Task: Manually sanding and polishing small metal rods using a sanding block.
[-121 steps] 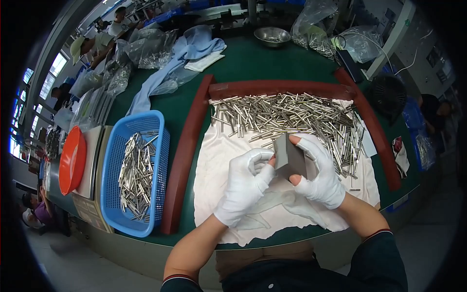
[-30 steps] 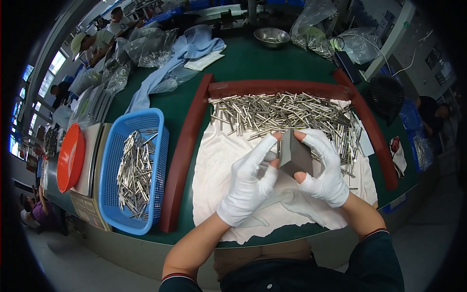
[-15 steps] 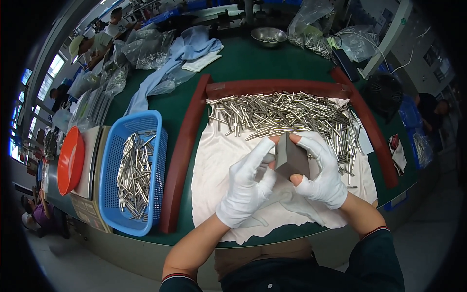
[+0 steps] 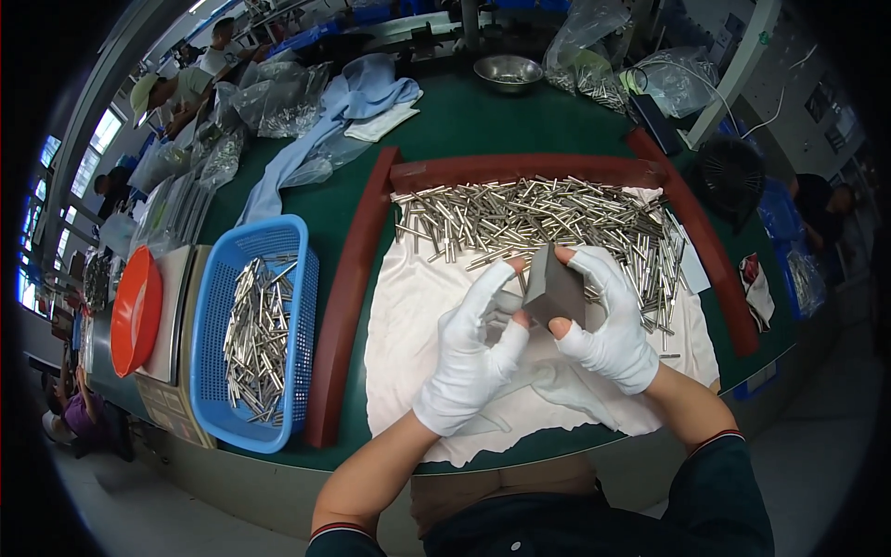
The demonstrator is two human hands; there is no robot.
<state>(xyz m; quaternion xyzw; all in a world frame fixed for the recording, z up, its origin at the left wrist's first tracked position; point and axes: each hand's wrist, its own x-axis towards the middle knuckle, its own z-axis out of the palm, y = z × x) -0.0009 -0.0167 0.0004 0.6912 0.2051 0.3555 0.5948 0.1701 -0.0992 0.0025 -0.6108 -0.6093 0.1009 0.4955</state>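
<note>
My right hand (image 4: pixel 608 339), in a white cloth glove that leaves the thumb and fingertips bare, grasps a dark grey, flat-sided block (image 4: pixel 559 295), thumb on its near side and fingers at its far edge. My left hand (image 4: pixel 473 348), gloved the same way, is curved at the block's left side, its bare thumb tip and forefinger close to that face; I cannot tell whether they press on it or pinch something small. The block is in front of me, above a creased, pale pink cloth (image 4: pixel 408 325) and just nearer to me than a broad heap of slim, silvery metal pins (image 4: pixel 538 218). Dark red, straight bars (image 4: pixel 534 172) border the heap on its far, left and right sides, on a green tabletop (image 4: pixel 455 125). Beyond the left bar, a rectangular, blue plastic mesh basket (image 4: pixel 306 278) holds more such pins, and a round, orange-red plastic bowl (image 4: pixel 136 311) tilts on its edge farther left.
</note>
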